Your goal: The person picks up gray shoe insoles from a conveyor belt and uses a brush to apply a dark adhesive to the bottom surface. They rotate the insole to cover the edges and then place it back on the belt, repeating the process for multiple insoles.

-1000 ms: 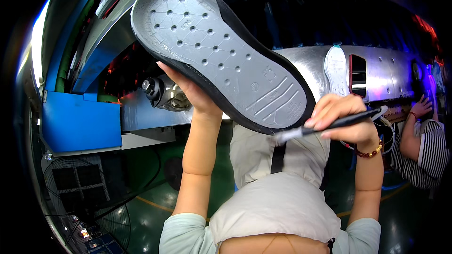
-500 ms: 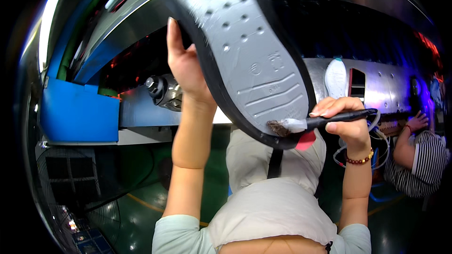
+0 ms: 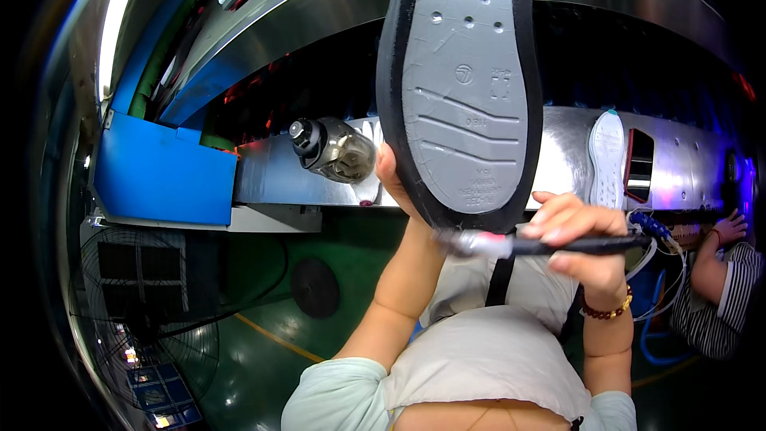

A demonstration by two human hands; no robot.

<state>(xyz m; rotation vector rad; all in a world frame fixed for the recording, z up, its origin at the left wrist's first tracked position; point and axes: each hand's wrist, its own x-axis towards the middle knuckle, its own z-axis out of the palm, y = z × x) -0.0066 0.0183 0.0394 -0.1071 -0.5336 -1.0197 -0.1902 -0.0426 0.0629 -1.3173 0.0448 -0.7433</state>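
A large shoe sole (image 3: 465, 112), grey with molded grooves and small holes inside a black rim, hangs before me with its far end cut off by the frame. My left hand (image 3: 396, 182) grips its left edge, and most of that hand's fingers are hidden behind it. In my right hand (image 3: 581, 241) is a brush (image 3: 582, 247) with a black handle, pinched between thumb and fingers and lying nearly level. Its blurred bristle end is right at the sole's near rim; whether it touches cannot be told.
On the metal bench (image 3: 562, 140) lie a pale sole (image 3: 607, 152) and a dark, red-edged panel (image 3: 640, 164). A bottle (image 3: 339, 152) lies at left, near a blue machine housing (image 3: 163, 168). A floor fan (image 3: 144, 303) stands lower left. Another person in stripes (image 3: 722, 295) works at right.
The sole has turned more upright and shifted right, with my left hand now mostly behind it. The brush has moved from the sole's inner surface down to its near rim.
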